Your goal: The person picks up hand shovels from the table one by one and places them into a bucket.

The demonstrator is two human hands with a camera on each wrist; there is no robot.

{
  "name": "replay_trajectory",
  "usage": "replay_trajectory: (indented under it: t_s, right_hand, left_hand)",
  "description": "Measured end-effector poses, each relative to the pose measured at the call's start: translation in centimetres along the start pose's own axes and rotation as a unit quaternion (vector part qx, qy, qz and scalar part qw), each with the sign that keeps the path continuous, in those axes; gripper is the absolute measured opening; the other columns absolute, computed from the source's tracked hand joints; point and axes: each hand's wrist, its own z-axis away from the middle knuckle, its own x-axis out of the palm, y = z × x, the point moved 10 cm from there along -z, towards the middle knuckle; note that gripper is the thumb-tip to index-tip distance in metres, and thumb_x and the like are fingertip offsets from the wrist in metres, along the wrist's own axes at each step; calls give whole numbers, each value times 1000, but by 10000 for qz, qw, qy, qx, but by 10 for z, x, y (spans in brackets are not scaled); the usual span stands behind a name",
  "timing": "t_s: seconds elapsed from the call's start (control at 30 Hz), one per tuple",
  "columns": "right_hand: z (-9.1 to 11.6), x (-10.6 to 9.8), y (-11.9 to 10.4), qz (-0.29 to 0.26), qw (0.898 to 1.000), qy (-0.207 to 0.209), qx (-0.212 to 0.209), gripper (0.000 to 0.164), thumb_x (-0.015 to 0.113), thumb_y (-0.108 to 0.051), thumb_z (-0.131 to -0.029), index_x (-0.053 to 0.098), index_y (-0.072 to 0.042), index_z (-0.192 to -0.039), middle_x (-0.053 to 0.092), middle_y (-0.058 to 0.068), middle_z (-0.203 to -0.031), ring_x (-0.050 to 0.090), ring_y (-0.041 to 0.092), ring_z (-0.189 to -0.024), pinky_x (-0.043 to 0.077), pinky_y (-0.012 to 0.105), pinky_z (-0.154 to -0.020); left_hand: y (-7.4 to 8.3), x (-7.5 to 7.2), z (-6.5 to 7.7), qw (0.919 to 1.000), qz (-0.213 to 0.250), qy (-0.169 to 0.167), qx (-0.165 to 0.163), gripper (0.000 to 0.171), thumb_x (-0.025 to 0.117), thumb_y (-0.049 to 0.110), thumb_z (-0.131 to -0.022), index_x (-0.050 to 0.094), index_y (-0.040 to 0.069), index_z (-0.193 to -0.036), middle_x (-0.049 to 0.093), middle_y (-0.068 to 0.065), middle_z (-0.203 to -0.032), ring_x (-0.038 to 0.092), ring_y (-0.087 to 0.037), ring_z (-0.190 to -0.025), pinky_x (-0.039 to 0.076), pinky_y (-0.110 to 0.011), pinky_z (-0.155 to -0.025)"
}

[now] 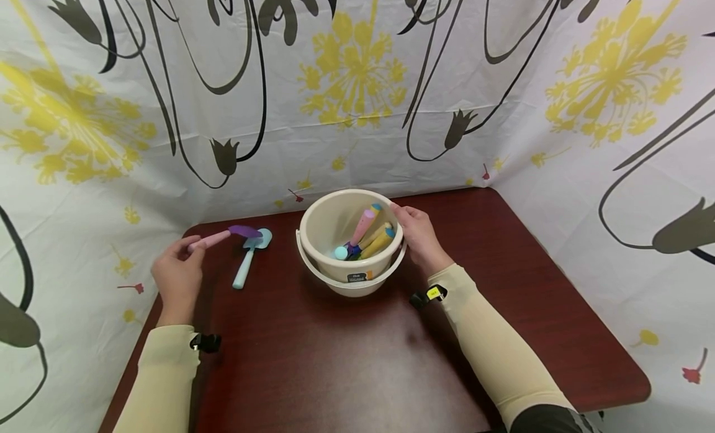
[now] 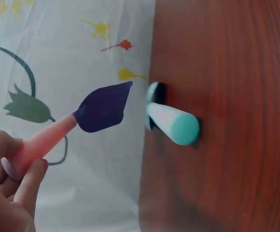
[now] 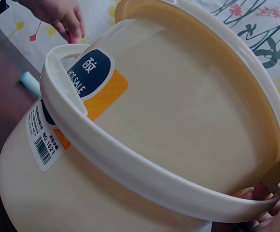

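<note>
Near the left end of the table my left hand holds a small garden trowel by the end of its pink handle. Its purple pointed blade is held up, apart from the table. Just past it, a mint-handled hand tool lies on the wood, its pale blue head partly behind the blade in the head view. My right hand grips the right rim of a cream bucket, thumb and fingers on either side of the edge. Inside lean a pink-handled tool and several yellow-handled ones; their lower ends are partly hidden.
The dark red table meets a patterned cloth wall at the back and sides. The bucket's white carrying handle hangs down in front, and a label is stuck on the bucket's side.
</note>
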Motion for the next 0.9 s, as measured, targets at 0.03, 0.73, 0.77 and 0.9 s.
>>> replay_trajectory:
  t_s: [0.03,0.73,0.77,0.9]
  right_hand:
    - [0,0,0,-12,10000,-3,3,41,72,-44,-108,70,-6,-92,69,1,-77,65,12,-62,54,24,-53]
    - [-1,1,1,-43,10000,-52,34,43,73,-45,-108,69,-6,-92,68,1,-79,65,9,-64,55,24,-56]
    - [-1,1,1,-49,10000,-54,29,42,73,-45,-108,69,-7,-91,68,0,-79,65,9,-64,55,24,-56]
    - [-1,1,2,-66,10000,-34,8,42,73,-45,-108,68,-9,-88,67,0,-77,64,9,-62,53,23,-54]
  left_hand:
    - [3,-1,0,10000,13,-19,6,30,81,32,-104,85,7,-119,77,-12,-98,57,-12,-77,41,-16,-64]
    - [94,-16,4,9953,710,-139,649,29,79,28,-105,84,7,-124,78,-12,-110,62,-13,-84,50,-15,-73]
    - [96,-16,4,9949,761,-152,640,28,79,28,-105,84,8,-124,78,-11,-111,63,-13,-85,50,-15,-74]
    - [105,-18,3,9935,948,-148,612,25,80,24,-104,85,8,-123,78,-11,-112,65,-10,-87,52,-14,-75]
